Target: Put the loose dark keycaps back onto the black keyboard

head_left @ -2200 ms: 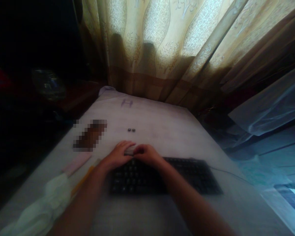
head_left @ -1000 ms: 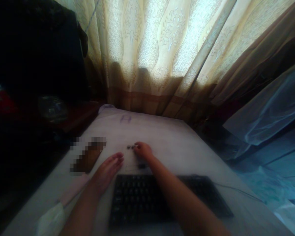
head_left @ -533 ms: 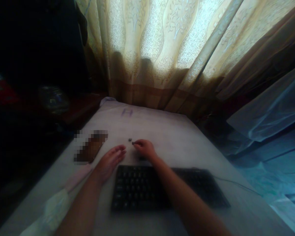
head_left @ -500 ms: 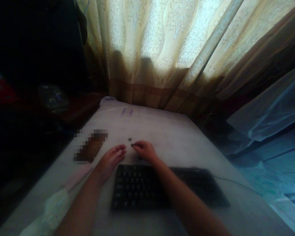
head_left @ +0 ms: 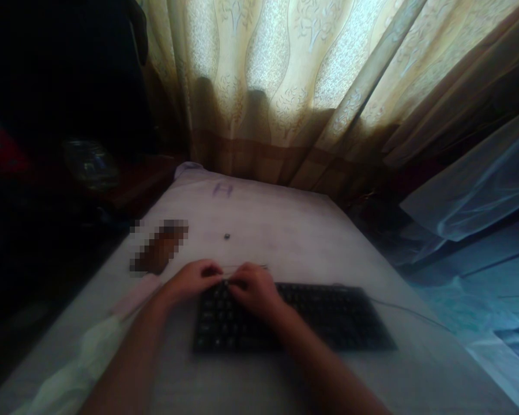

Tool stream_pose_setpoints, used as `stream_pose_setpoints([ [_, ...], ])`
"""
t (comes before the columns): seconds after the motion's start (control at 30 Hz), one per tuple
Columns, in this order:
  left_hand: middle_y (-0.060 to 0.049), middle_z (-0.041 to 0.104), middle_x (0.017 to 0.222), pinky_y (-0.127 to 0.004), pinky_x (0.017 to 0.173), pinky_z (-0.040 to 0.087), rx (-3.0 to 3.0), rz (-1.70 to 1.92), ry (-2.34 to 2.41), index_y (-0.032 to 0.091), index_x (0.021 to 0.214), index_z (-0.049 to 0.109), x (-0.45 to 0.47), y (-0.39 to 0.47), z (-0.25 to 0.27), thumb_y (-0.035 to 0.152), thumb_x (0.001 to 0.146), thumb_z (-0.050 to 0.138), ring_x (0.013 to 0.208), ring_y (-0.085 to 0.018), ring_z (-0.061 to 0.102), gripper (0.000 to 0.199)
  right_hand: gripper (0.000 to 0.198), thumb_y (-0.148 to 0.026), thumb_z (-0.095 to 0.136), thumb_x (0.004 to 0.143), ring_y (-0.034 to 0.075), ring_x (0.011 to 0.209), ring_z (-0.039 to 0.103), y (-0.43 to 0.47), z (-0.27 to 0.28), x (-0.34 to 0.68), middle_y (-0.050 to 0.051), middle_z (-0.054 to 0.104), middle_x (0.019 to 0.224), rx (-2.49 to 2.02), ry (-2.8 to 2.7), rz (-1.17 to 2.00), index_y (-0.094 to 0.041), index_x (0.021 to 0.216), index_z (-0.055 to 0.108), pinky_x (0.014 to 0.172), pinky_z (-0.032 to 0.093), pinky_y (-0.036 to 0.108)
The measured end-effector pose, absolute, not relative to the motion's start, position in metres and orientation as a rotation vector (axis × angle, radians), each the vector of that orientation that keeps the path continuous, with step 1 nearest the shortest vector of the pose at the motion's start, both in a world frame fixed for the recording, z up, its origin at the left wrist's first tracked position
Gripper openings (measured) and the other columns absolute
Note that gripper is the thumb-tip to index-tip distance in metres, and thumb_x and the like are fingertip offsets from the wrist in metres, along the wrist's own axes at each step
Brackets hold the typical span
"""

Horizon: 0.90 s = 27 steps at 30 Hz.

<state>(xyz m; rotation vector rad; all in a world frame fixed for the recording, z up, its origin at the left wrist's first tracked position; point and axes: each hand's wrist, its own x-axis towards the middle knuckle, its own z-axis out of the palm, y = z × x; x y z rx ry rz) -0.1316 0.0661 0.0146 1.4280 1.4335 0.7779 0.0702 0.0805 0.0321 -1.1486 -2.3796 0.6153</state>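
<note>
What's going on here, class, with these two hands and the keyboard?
Someone's left hand and right hand are close together at the far edge of a black keyboard, near its left end. What they grip, if anything, is too blurred to tell. A small dark piece lies beyond them on the pale cloth.

1 keyboard (head_left: 337,317) and just 1 little dark piece (head_left: 227,236)
Hand-wise it's two: one left hand (head_left: 196,276), one right hand (head_left: 257,291). Then 1 cable (head_left: 409,308), 1 pixelated brown item (head_left: 160,249), 1 pink item (head_left: 137,294), 1 pale crumpled bundle (head_left: 78,360) and 1 purple letter H (head_left: 222,189). Keys (head_left: 206,316) are way too blurry to count.
</note>
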Motion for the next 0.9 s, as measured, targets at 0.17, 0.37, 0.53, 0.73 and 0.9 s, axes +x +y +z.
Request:
stream_pose_setpoints([
  [0.17, -0.002, 0.071, 0.085, -0.034, 0.08, 0.048, 1.535, 0.679, 1.465, 0.02, 0.085, 0.068, -0.126, 0.064, 0.022, 0.045, 0.064, 0.066, 0.087, -0.023, 0.064, 0.033, 0.015, -0.022, 0.066, 0.08, 0.018, 0.085, 0.063, 0.078, 0.039, 0.068, 0.004, 0.071, 0.09, -1.185, -2.473, 0.526, -0.024, 0.089, 0.078, 0.077, 0.045, 0.027],
  [0.37, -0.003, 0.07, 0.086, -0.034, 0.08, 0.048, 1.58, 0.651, 1.499, 0.02, 0.084, 0.067, -0.122, 0.064, 0.021, 0.041, 0.065, 0.063, 0.088, -0.023, 0.064, 0.029, 0.018, -0.025, 0.063, 0.084, 0.018, 0.086, 0.063, 0.077, 0.044, 0.067, 0.004, 0.071, 0.093, -1.188, -2.561, 0.467, -0.024, 0.093, 0.078, 0.076, 0.044, 0.027],
  [0.53, -0.003, 0.071, 0.085, -0.033, 0.08, 0.049, 1.589, 0.655, 1.479, 0.02, 0.084, 0.067, -0.122, 0.064, 0.02, 0.041, 0.067, 0.061, 0.087, -0.022, 0.065, 0.028, 0.018, -0.026, 0.063, 0.084, 0.018, 0.086, 0.063, 0.078, 0.043, 0.068, 0.004, 0.071, 0.094, -1.176, -2.575, 0.433, -0.024, 0.093, 0.078, 0.076, 0.044, 0.027],
  [0.73, -0.003, 0.071, 0.083, -0.034, 0.08, 0.05, 1.582, 0.663, 1.48, 0.02, 0.081, 0.067, -0.122, 0.066, 0.017, 0.038, 0.065, 0.061, 0.086, -0.023, 0.065, 0.025, 0.018, -0.024, 0.061, 0.085, 0.018, 0.085, 0.064, 0.08, 0.044, 0.067, 0.005, 0.071, 0.096, -1.15, -2.634, 0.39, -0.024, 0.092, 0.078, 0.075, 0.045, 0.027],
  [0.9, -0.003, 0.071, 0.083, -0.034, 0.08, 0.05, 1.574, 0.682, 1.48, 0.021, 0.079, 0.067, -0.12, 0.067, 0.016, 0.034, 0.065, 0.06, 0.087, -0.023, 0.065, 0.02, 0.018, -0.024, 0.062, 0.085, 0.019, 0.087, 0.065, 0.081, 0.043, 0.065, 0.004, 0.072, 0.096, -1.142, -2.634, 0.394, -0.023, 0.093, 0.078, 0.076, 0.046, 0.027],
])
